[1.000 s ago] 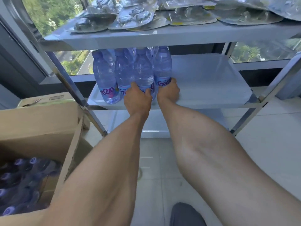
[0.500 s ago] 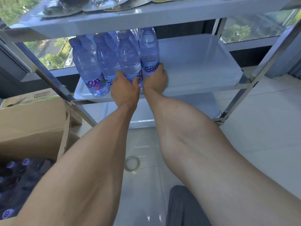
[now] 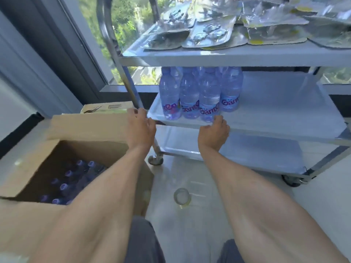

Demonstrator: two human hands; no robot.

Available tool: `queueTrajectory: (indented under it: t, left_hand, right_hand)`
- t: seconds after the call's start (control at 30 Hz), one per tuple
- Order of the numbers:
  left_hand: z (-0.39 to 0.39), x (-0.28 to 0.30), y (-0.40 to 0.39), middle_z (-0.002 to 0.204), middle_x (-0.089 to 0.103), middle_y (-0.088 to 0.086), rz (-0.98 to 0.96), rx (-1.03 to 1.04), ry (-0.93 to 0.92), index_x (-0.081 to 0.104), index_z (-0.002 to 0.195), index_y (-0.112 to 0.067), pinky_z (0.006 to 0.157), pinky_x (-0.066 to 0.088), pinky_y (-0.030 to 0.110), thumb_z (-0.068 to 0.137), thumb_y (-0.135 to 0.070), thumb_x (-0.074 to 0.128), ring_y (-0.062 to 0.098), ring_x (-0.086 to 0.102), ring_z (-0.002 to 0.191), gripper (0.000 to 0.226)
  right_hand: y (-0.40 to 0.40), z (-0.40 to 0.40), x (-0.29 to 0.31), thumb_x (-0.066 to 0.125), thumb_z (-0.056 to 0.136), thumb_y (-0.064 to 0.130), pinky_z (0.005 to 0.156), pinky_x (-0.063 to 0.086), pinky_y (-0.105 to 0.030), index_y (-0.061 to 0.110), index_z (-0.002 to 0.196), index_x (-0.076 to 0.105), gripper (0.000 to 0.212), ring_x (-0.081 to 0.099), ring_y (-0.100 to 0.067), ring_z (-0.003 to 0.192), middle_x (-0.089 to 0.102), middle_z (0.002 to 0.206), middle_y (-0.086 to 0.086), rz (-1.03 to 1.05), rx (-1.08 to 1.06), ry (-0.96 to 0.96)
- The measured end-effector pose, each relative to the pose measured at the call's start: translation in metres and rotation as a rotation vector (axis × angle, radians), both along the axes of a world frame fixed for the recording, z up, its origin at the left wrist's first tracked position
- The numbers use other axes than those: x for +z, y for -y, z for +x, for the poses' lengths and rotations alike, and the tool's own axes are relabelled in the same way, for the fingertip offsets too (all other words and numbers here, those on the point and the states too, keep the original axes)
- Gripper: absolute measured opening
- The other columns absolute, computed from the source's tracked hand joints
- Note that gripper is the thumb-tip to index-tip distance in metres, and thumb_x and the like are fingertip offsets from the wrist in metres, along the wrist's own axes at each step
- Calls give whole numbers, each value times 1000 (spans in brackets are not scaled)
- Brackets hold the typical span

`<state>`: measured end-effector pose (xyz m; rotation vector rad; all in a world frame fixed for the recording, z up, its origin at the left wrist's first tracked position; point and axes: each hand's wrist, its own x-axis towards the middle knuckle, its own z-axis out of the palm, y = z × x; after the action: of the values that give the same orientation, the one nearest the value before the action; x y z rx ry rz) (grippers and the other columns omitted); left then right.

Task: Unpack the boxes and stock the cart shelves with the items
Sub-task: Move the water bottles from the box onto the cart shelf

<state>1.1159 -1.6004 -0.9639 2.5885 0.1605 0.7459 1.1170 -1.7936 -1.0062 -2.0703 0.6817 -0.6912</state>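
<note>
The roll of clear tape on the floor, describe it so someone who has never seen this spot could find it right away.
Start at the metal cart by the window, then look down at the pale floor in front of its bottom shelf. The roll of clear tape lies flat there, right of the open cardboard box. It is the only small see-through ring on the floor.

Water bottles (image 3: 201, 93), centre of frame, cart middle shelf (image 3: 275, 118): pink lettering on label bands. Rightmost bottle reads "Gam", cut off at the edge. Two middle bottles similar, partly hidden. Leftmost shows fragment "en". Small print unreadable.
</note>
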Motion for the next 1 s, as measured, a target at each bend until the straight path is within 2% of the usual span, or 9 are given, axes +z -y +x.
queueTrajectory:
  t: [0.1,0.17,0.3,0.43,0.5,0.57,0.63,0.8,1.0]
  left_hand:
    - [-36,4,-71,119,52,14,71,229,-128,60,112,-11,72,42,39,90,-21,55,35,57,96,24]
    - [-64,2,-118,124,49,15,107,361,-325,57,118,-11,80,46,41,90,-23,54,36,54,107,30]
    - [-129,-12,-193,129,48,18,133,592,-696,52,123,-12,93,45,42,88,-27,58,38,49,119,39]
    - [-171,-14,-234,126,50,23,136,681,-820,55,118,-6,94,47,39,84,-20,60,39,54,112,38]
    - [-173,-12,-242,125,51,22,138,693,-832,57,116,-5,94,49,39,84,-19,61,37,56,110,35]
    - [-162,-13,-244,125,55,20,167,674,-808,59,115,-6,93,48,37,86,-20,59,35,55,113,33]
    - [-143,-14,-238,124,57,16,163,631,-786,60,116,-8,92,49,38,89,-24,58,33,55,114,31]
    - [-109,-38,-219,125,59,14,99,552,-881,56,122,-10,90,52,38,93,-28,54,33,58,114,35]
    - [-89,-74,-238,123,62,12,75,463,-1050,58,120,-10,93,53,40,93,-24,51,31,62,110,32]
  right_hand:
    - [-37,-2,10,50,79,-4,84,41,-45,4,110,60,34,53,-40,104,61,107,-19,-32,176,21]
    - [-69,-4,22,53,82,1,82,45,-46,7,110,61,30,54,-40,101,61,105,-18,-70,360,65]
    - [-134,-15,43,50,85,11,66,40,-36,13,95,63,16,58,-35,89,63,87,-9,-244,854,123]
    - [-193,-39,58,61,85,20,90,50,-38,15,124,57,39,58,-32,111,62,120,-10,-581,1405,-364]
    - [-209,-59,53,71,79,21,85,53,-37,12,123,59,46,60,-31,108,61,121,-10,-784,1548,-614]
    - [-210,-72,36,68,81,17,77,49,-36,10,121,60,42,60,-31,102,60,122,-11,-926,1550,-763]
    - [-208,-78,13,60,86,14,82,49,-39,10,128,53,42,58,-31,105,57,126,-11,-966,1499,-844]
    - [-240,-81,2,52,93,16,92,44,-39,14,121,58,29,48,-32,116,53,123,-12,-829,1363,-493]
    - [-265,-67,-21,47,94,16,101,41,-38,11,124,55,32,45,-34,119,55,127,-16,-731,1320,-660]
